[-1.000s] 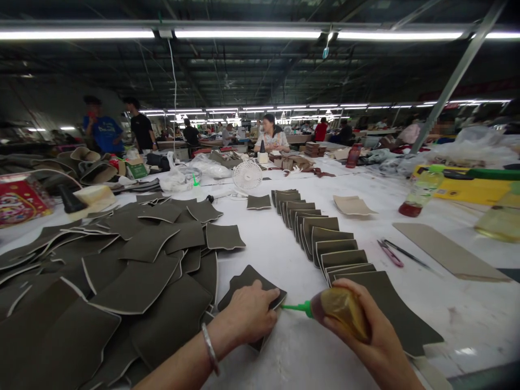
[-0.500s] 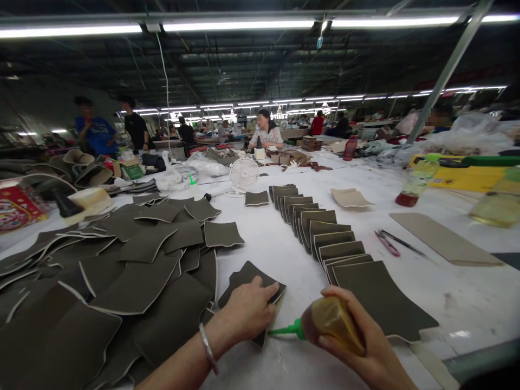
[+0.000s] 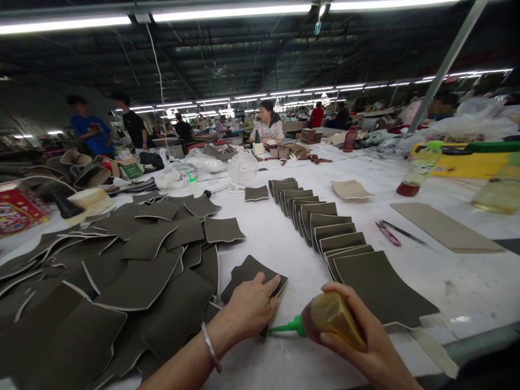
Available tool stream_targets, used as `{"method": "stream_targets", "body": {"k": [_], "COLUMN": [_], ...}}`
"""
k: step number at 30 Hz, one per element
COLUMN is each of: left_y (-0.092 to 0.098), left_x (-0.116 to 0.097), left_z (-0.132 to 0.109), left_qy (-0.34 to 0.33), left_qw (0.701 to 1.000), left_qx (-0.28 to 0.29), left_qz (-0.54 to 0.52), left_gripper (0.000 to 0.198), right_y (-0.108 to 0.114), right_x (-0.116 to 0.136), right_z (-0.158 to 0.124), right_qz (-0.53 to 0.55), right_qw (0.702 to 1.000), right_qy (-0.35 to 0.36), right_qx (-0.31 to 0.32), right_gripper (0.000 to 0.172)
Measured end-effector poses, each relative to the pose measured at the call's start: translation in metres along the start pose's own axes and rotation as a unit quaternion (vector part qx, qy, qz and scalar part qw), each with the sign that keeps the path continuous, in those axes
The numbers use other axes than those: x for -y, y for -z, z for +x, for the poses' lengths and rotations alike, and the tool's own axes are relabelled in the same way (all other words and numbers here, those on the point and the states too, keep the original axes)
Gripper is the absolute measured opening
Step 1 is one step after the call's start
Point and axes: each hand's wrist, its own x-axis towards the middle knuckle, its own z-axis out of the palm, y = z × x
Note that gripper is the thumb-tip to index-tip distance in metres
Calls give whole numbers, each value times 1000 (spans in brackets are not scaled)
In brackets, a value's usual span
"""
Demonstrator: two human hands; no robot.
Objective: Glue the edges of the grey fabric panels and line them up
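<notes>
My left hand (image 3: 252,303) lies over a dark olive leather-like piece (image 3: 249,268) on the table, fingers apart and pressing down near its right edge. Part of the piece is hidden under the palm. In my right hand (image 3: 359,330) is a squeeze bottle (image 3: 335,319) of amber liquid, tilted on its side. Its green nozzle (image 3: 286,327) points left, the tip at the lower right edge of the piece, just below my left fingers. Whether liquid is coming out I cannot tell.
Left of my hands lies a heap of similar dark pieces (image 3: 138,281). An overlapping row of pieces (image 3: 320,216) runs toward the back. Scissors-like snips (image 3: 390,234), a beige board (image 3: 442,227), a bottle (image 3: 420,168) and a white fan (image 3: 242,167) stand or lie farther off. A person (image 3: 266,127) sits opposite.
The view has tilted and shifted slightly. Both hands, the piece and the bottle keep nearly the same places relative to each other.
</notes>
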Motion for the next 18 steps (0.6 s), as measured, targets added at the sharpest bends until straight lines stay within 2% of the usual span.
{"method": "stream_targets", "body": {"k": [3,7,13,18], "left_y": [0,2,0,-2], "left_x": [0,-1,-1,-1], "left_z": [-1,-1,2,4], "left_qy": [4,7,6,-2], "left_qw": [1000,1000,1000,1000], "left_qx": [4,9,14,13], "left_qz": [0,-4,-14,-18], "left_gripper": [54,55,55,54], "right_y": [1,6,7,13], "right_x": [-2,-9,-15,-7], "right_z": [1,4,3,12], "right_qz": [11,-34,-13,-79], "right_qw": [1000,999,996,993], "right_qy": [6,30,66,88], "right_qx": [2,-4,61,-2], "right_gripper": [52,48,54,46]}}
